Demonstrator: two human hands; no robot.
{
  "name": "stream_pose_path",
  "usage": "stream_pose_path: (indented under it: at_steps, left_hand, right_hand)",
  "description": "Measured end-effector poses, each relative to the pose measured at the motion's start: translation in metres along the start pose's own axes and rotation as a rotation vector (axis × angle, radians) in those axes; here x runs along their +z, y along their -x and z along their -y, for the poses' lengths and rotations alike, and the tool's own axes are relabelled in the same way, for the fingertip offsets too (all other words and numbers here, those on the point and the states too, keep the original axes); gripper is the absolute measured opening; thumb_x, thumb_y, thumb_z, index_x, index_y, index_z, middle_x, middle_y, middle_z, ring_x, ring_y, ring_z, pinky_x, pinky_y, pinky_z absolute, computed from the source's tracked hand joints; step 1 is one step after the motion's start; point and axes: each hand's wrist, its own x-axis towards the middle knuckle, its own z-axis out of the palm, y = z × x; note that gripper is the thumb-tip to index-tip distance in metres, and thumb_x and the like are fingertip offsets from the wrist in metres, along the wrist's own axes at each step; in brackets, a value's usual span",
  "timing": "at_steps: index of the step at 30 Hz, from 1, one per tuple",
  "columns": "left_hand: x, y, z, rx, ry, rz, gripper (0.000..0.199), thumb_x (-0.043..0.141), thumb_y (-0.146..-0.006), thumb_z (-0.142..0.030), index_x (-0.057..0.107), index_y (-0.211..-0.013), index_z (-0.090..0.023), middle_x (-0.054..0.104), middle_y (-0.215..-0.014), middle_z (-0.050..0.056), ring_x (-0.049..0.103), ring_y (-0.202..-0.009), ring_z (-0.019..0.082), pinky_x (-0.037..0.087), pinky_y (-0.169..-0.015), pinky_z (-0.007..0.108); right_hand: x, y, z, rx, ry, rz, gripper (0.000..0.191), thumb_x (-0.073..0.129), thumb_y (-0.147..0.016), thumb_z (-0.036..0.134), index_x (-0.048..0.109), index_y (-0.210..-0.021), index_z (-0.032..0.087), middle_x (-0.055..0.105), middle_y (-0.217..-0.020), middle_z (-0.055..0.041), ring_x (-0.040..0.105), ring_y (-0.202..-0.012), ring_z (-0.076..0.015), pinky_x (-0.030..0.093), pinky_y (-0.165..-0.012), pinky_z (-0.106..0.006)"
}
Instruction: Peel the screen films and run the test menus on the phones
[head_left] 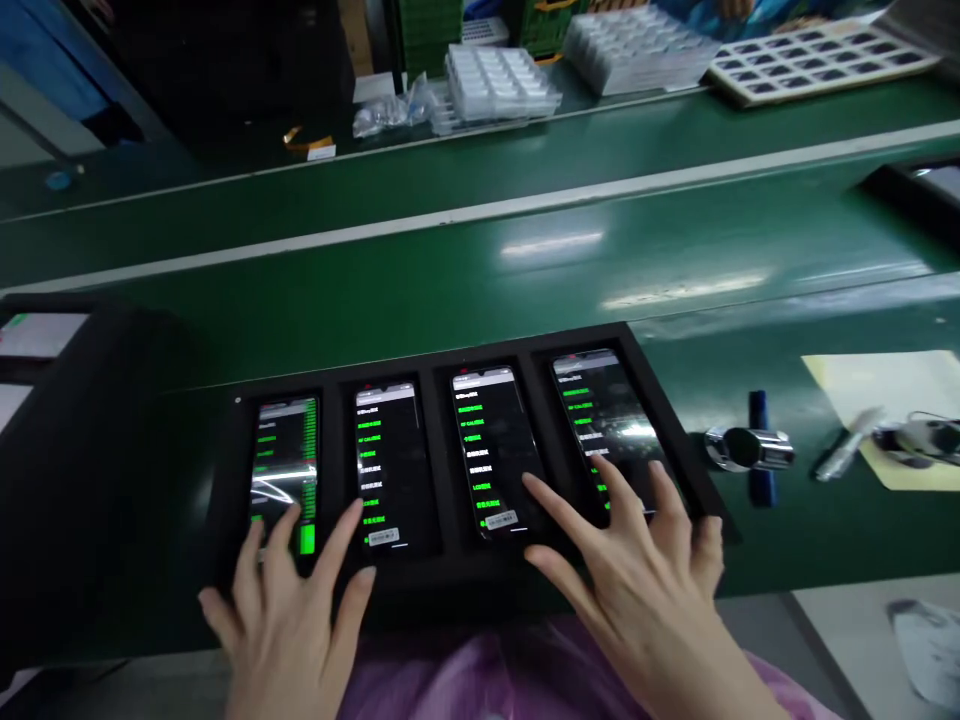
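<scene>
Several lit smartphones lie face up in the recesses of a black tray [441, 440]. My left hand [289, 610] spreads its fingers over the lower end of the leftmost phone [285, 440], with its index finger at the left edge of the second phone [397, 450]. My right hand [637, 560] is also spread out. Its index finger reaches the right side of the third phone [495, 440], and other fingers lie over the rightmost phone [611, 400]. The screens show lists in green and white text; the leftmost has a green column. Whether each fingertip touches glass, I cannot tell.
On the green bench [420, 290], a shiny metal ring-shaped object [750, 448] with a blue strip and a yellow paper sheet [922, 375] lie right. Another black tray [112, 400] stands left. Clear plastic trays [499, 82] and a white compartment tray [825, 62] sit at the back.
</scene>
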Motion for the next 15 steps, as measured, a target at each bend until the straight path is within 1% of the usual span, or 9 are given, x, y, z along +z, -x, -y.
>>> stream_pose_path:
  at_steps: [2, 4, 7, 9, 10, 11, 12, 14, 15]
  left_hand:
    - [0.000, -0.019, -0.016, -0.051, -0.040, 0.068, 0.046, 0.036, -0.110, -0.049, 0.051, -0.153, -0.053, 0.033, -0.158, 0.013, 0.028, -0.156, 0.051, 0.024, -0.106, 0.096]
    - [-0.001, -0.043, -0.025, -0.082, -0.028, 0.082, 0.045, 0.033, -0.111, -0.052, 0.053, -0.152, -0.054, 0.030, -0.157, 0.013, 0.024, -0.158, 0.051, 0.019, -0.108, 0.096]
    - [-0.006, -0.079, -0.032, -0.149, 0.027, 0.113, 0.046, 0.030, -0.111, -0.056, 0.054, -0.150, -0.054, 0.029, -0.158, 0.012, 0.016, -0.161, 0.051, 0.013, -0.111, 0.096]
    - [-0.010, -0.090, -0.029, -0.169, 0.077, 0.116, 0.048, 0.028, -0.111, -0.057, 0.056, -0.149, -0.053, 0.032, -0.158, 0.012, 0.015, -0.162, 0.050, 0.012, -0.113, 0.096]
    - [-0.012, -0.091, -0.024, -0.166, 0.103, 0.091, 0.049, 0.028, -0.111, -0.056, 0.057, -0.149, -0.051, 0.034, -0.158, 0.012, 0.016, -0.162, 0.050, 0.013, -0.114, 0.095]
    - [-0.012, -0.087, -0.015, -0.144, 0.130, 0.042, 0.049, 0.029, -0.110, -0.056, 0.058, -0.150, -0.048, 0.036, -0.158, 0.013, 0.019, -0.162, 0.050, 0.016, -0.115, 0.093]
    - [-0.012, -0.080, -0.003, -0.108, 0.159, -0.038, 0.050, 0.032, -0.110, -0.055, 0.058, -0.151, -0.044, 0.037, -0.159, 0.014, 0.022, -0.161, 0.049, 0.020, -0.118, 0.091]
    - [-0.007, -0.059, 0.029, -0.019, 0.232, -0.241, 0.052, 0.045, -0.106, -0.056, 0.060, -0.151, -0.035, 0.038, -0.163, 0.015, 0.033, -0.156, 0.048, 0.028, -0.123, 0.082]
    - [-0.002, -0.047, 0.048, -0.010, 0.277, -0.358, 0.054, 0.053, -0.102, -0.057, 0.061, -0.150, -0.034, 0.040, -0.164, 0.015, 0.037, -0.153, 0.047, 0.028, -0.125, 0.079]
  right_hand:
    - [0.011, -0.014, 0.002, 0.020, 0.012, 0.024, 0.047, 0.043, -0.107, 0.060, 0.071, -0.140, 0.040, 0.052, -0.145, -0.0239, 0.045, -0.137, -0.0644, 0.047, -0.074, -0.092]
    - [0.021, -0.032, 0.000, 0.044, 0.008, 0.041, 0.045, 0.051, -0.105, 0.061, 0.070, -0.141, 0.042, 0.050, -0.146, -0.0239, 0.044, -0.139, -0.0645, 0.045, -0.076, -0.094]
    - [0.031, -0.060, -0.005, 0.083, -0.006, 0.057, 0.045, 0.059, -0.102, 0.061, 0.067, -0.143, 0.044, 0.049, -0.148, -0.0218, 0.041, -0.143, -0.0634, 0.041, -0.081, -0.097]
    - [0.029, -0.069, -0.013, 0.080, -0.052, 0.057, 0.046, 0.059, -0.103, 0.061, 0.065, -0.145, 0.044, 0.051, -0.147, -0.0204, 0.038, -0.144, -0.0632, 0.039, -0.082, -0.098]
    - [0.025, -0.070, -0.019, 0.056, -0.106, 0.045, 0.046, 0.056, -0.105, 0.059, 0.063, -0.148, 0.043, 0.051, -0.146, -0.0203, 0.038, -0.146, -0.0618, 0.039, -0.085, -0.097]
    - [0.019, -0.068, -0.026, 0.022, -0.173, 0.017, 0.046, 0.053, -0.107, 0.055, 0.060, -0.150, 0.040, 0.051, -0.148, -0.0205, 0.036, -0.148, -0.0596, 0.040, -0.092, -0.095]
    - [0.011, -0.063, -0.035, -0.009, -0.237, -0.032, 0.046, 0.051, -0.109, 0.049, 0.058, -0.153, 0.038, 0.049, -0.151, -0.0206, 0.036, -0.150, -0.0564, 0.041, -0.100, -0.090]
    - [-0.004, -0.048, -0.054, -0.034, -0.314, -0.160, 0.044, 0.051, -0.110, 0.035, 0.056, -0.154, 0.035, 0.048, -0.154, -0.0186, 0.039, -0.151, -0.0471, 0.041, -0.114, -0.075]
    - [-0.010, -0.040, -0.064, -0.036, -0.324, -0.206, 0.044, 0.052, -0.109, 0.029, 0.056, -0.152, 0.035, 0.050, -0.153, -0.0165, 0.044, -0.148, -0.0423, 0.041, -0.117, -0.067]
